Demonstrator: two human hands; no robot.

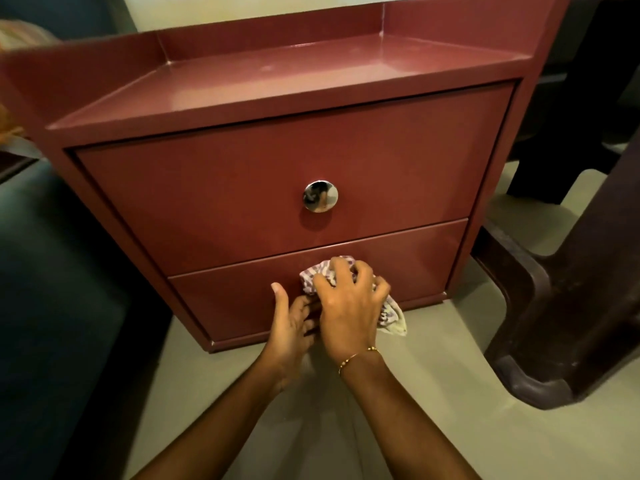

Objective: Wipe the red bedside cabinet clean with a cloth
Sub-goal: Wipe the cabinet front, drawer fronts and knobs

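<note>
Red bedside cabinet (277, 161) on pale floor (415, 427), centre frame, two drawer fronts facing camera. Upper drawer (242, 188) with round chrome knob (320, 196) at middle. Lower drawer (415, 265) partly covered by both hands. Cloth (323, 271), white with purplish pattern, bunched against lower drawer front near its middle, one tail (394, 318) hanging down to the right of the wrist. Right hand (349, 303) on top of cloth, fingers (362, 271) curled and clenched round it, pressing it to the drawer. Thin gold bracelet (356, 356) on right wrist. Left hand (289, 327) just beside and partly under right hand, thumb up, fingers reaching in beneath it; released or grasping, cannot tell. Dark teal bed edge (52, 271) at left, dark brown furniture leg (571, 323) at right, close to cabinet side.
</note>
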